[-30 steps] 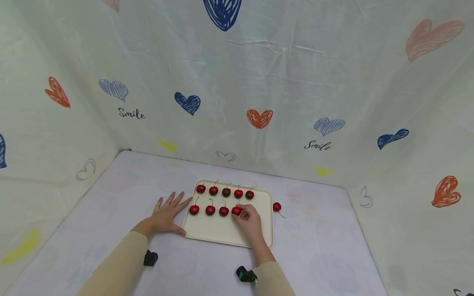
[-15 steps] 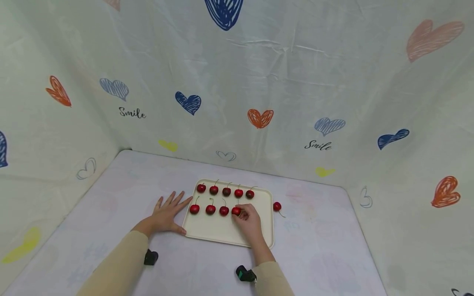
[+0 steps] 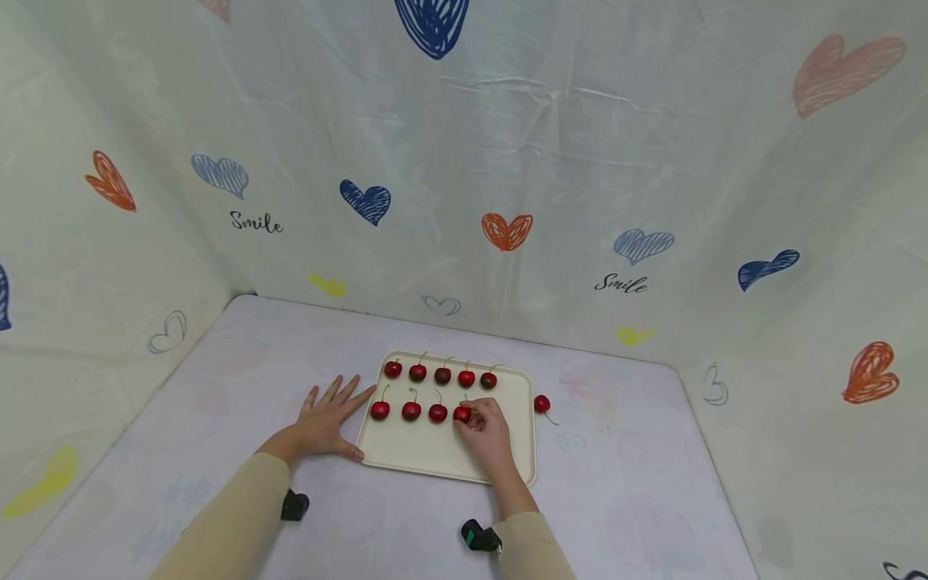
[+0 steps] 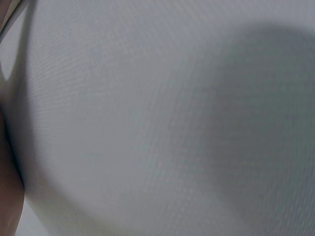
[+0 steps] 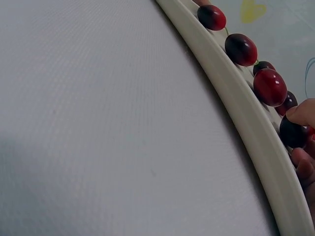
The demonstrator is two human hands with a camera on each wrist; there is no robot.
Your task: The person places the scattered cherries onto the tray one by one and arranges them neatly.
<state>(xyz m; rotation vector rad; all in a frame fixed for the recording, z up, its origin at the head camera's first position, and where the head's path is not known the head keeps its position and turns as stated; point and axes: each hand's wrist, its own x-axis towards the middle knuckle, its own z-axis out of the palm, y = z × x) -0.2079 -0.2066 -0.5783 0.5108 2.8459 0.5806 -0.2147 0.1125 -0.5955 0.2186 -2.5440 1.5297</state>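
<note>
A cream tray [image 3: 435,453] bears two rows of red cherries with stems, several in the back row and several in the front. My right hand [image 3: 489,437] pinches the rightmost cherry [image 3: 461,414] of the front row between thumb and fingers, over the tray. In the right wrist view, fingertips [image 5: 303,113] hold that dark cherry [image 5: 292,132] beside its neighbours. My left hand [image 3: 322,427] lies spread on the table, its fingertips and thumb at the tray's left edge. Only a sliver of the hand [image 4: 10,191] shows in the left wrist view.
One loose cherry [image 3: 542,405] with its stem lies on the table [image 3: 623,467], just right of the tray. A white curtain [image 3: 406,266] printed with hearts rises behind the table and along both sides.
</note>
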